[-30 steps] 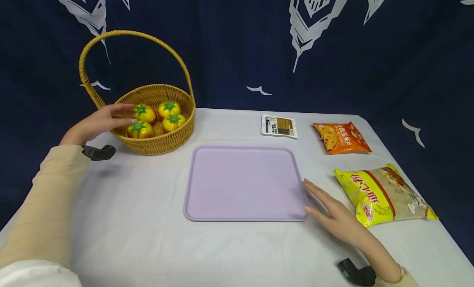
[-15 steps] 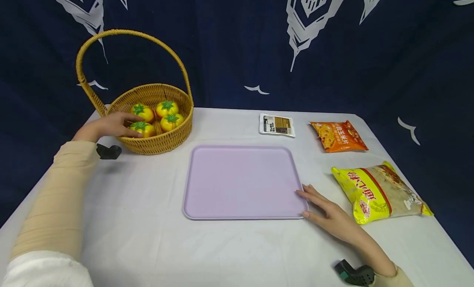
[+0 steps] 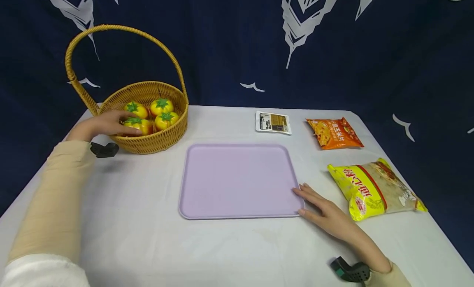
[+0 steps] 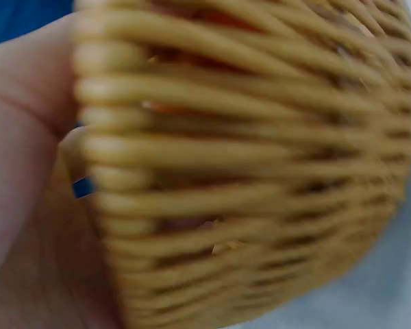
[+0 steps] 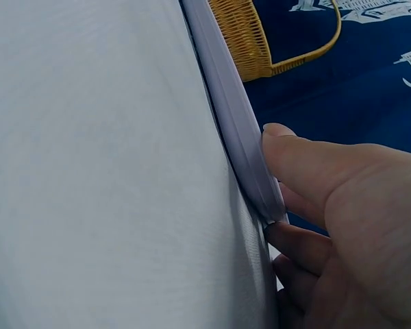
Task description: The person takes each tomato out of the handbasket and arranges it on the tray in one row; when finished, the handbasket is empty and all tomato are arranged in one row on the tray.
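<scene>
In the head view a round wicker basket at the back left holds several yellow-orange fruits with green star-shaped leaf tops. My left hand reaches over its left rim and holds the front-left fruit, fingers behind it and thumb in front. Basket weave fills most of the left wrist view and hides that grip. A flat lilac tray lies mid-table. On its near right corner rests my right hand, fingers extended over the side rim, thumb at the front edge. The right wrist view has thumb and fingertips against the tray's edge.
Right of the tray lie a yellow bag, an orange snack bag and, further back, a small flat packet. The basket's tall handle arches above the fruits. A dark blue patterned curtain hangs behind the white-covered table.
My left hand has come down from the basket's left side onto the front-left fruit. My right fingertips have slid slightly onto the tray's rim. The whole head view has shifted, moving everything leftward.
</scene>
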The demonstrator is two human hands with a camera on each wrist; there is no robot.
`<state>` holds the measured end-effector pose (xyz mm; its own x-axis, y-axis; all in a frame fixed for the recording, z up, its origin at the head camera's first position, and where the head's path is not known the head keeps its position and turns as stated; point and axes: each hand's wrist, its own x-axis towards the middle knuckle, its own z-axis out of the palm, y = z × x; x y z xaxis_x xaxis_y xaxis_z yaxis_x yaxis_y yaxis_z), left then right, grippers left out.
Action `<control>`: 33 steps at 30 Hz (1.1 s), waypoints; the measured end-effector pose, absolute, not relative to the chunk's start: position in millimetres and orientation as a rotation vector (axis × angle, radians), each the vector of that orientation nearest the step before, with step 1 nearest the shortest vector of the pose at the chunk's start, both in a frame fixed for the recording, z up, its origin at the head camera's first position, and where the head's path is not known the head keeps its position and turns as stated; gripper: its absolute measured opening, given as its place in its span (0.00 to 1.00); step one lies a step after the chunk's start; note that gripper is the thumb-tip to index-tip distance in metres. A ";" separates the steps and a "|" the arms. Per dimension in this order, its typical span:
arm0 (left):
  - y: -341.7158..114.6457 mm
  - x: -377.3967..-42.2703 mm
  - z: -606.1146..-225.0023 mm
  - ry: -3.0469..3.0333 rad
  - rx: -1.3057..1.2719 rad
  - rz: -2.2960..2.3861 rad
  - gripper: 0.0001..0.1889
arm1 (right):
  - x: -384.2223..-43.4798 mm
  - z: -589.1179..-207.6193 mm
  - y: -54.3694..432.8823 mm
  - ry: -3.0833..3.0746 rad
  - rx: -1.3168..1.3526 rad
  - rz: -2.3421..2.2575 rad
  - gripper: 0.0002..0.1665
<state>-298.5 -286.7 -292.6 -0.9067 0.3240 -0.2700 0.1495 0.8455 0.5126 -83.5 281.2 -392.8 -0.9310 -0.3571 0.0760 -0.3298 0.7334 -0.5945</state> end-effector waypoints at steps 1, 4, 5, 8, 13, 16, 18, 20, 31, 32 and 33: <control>-287.7 -295.5 -291.7 2.691 0.338 0.772 0.43 | -84.2 -392.4 280.7 2.884 -0.581 -0.977 0.31; -281.5 -284.3 -289.3 2.748 0.295 1.041 0.42 | -84.1 -391.2 280.7 2.883 -0.582 -0.971 0.30; -274.7 -280.2 -288.3 2.763 0.297 1.138 0.41 | -83.5 -390.9 281.1 2.884 -0.575 -0.968 0.30; -241.9 -271.2 -286.0 2.766 0.344 1.397 0.38 | -81.3 -389.9 283.2 2.879 -0.541 -0.960 0.30; -158.1 -266.3 -287.6 2.573 0.574 1.663 0.33 | -80.6 -390.2 287.0 2.884 -0.531 -0.954 0.31; -100.4 -270.2 -297.6 2.473 0.724 1.701 0.33 | -81.3 -390.5 288.5 2.893 -0.535 -0.953 0.31; -63.9 -273.9 -307.7 2.422 0.801 1.679 0.34 | -82.2 -390.8 288.3 2.887 -0.530 -0.965 0.31; -32.8 -277.2 -318.7 2.409 0.853 1.614 0.35 | -83.9 -391.4 286.8 2.871 -0.525 -0.979 0.31; 52.2 -283.0 -361.8 2.489 1.010 1.274 0.36 | -87.8 -395.0 279.5 2.848 -0.511 -0.997 0.30; 55.8 -283.1 -363.0 2.499 1.028 1.261 0.36 | -88.0 -394.9 279.5 2.847 -0.510 -0.995 0.30; 59.0 -283.2 -363.8 2.508 1.044 1.249 0.35 | -88.2 -394.7 279.5 2.845 -0.507 -0.995 0.30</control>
